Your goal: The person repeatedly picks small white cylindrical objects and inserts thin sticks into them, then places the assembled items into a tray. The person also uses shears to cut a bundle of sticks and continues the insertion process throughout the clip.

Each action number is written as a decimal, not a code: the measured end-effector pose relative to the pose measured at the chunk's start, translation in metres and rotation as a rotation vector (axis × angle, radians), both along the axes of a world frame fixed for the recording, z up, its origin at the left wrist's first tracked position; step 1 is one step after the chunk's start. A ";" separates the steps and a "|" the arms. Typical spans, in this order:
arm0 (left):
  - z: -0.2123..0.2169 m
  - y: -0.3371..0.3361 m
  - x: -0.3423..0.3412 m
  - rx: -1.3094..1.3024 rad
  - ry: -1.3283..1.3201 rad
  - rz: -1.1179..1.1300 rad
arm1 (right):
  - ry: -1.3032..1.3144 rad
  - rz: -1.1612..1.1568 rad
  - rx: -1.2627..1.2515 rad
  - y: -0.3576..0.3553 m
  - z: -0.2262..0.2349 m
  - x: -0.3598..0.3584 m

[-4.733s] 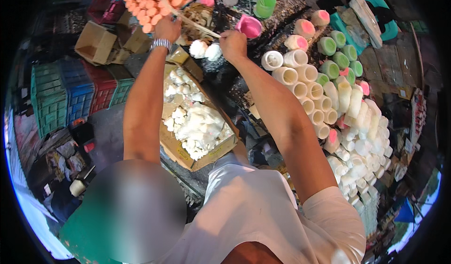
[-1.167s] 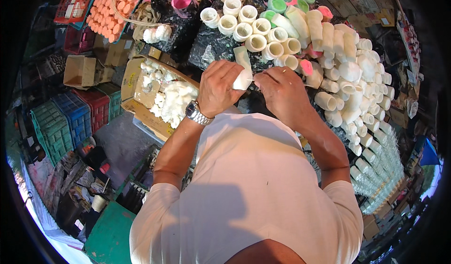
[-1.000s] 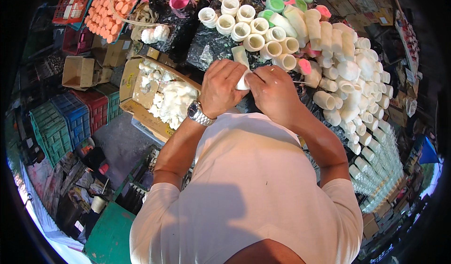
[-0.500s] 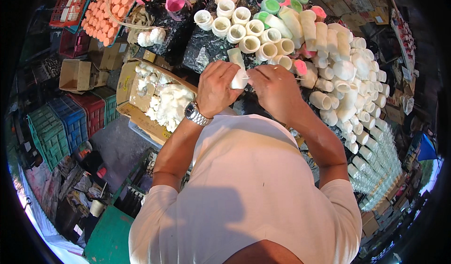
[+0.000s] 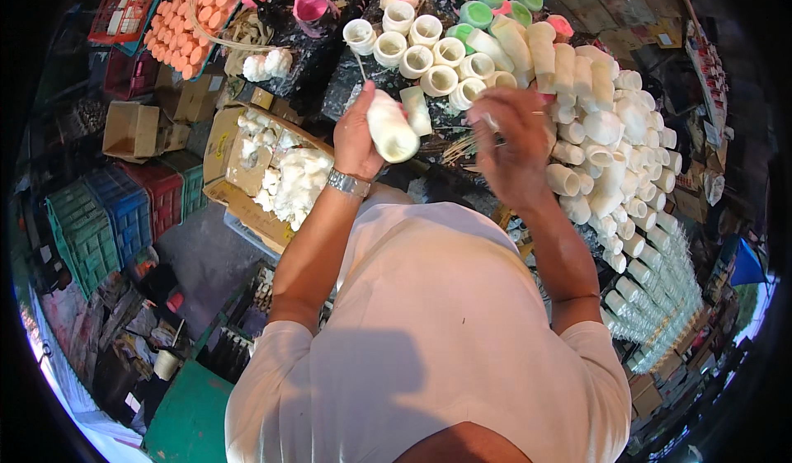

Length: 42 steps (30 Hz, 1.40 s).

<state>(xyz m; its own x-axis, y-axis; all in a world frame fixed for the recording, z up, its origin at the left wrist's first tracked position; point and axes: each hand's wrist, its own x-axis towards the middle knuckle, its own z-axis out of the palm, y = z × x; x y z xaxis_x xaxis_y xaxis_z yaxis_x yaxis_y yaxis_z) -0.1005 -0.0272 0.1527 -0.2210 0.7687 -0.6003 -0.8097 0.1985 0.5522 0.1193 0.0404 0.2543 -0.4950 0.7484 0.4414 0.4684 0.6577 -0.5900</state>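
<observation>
The white tube-shaped piece is sitting in the upper middle of the frame, gripped in the left hand, its long axis tilting from upper left down to lower right so that its rounded lower end is pointing toward the right hand. The left hand is wrapping its fingers around the piece from the left side; the right hand is hovering apart from it, to the right at the same height, blurred, its fingers curled narrowly around something thin that I cannot make out. So the left hand is the one touching the piece and a short gap is lying between it and the right. Thin sticks are lying on the bench in that gap, below both hands. Just above, open white cups are standing in rows, with green-capped ones beyond and many more white cups running down the right side. Left of the left hand, a cardboard box of white pieces is resting, and orange cylinders are filling the upper left corner.
</observation>
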 end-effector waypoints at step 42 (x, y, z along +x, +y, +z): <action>-0.093 -0.022 -0.005 0.063 0.058 0.343 | 0.502 0.196 -1.036 -0.069 -0.147 -0.037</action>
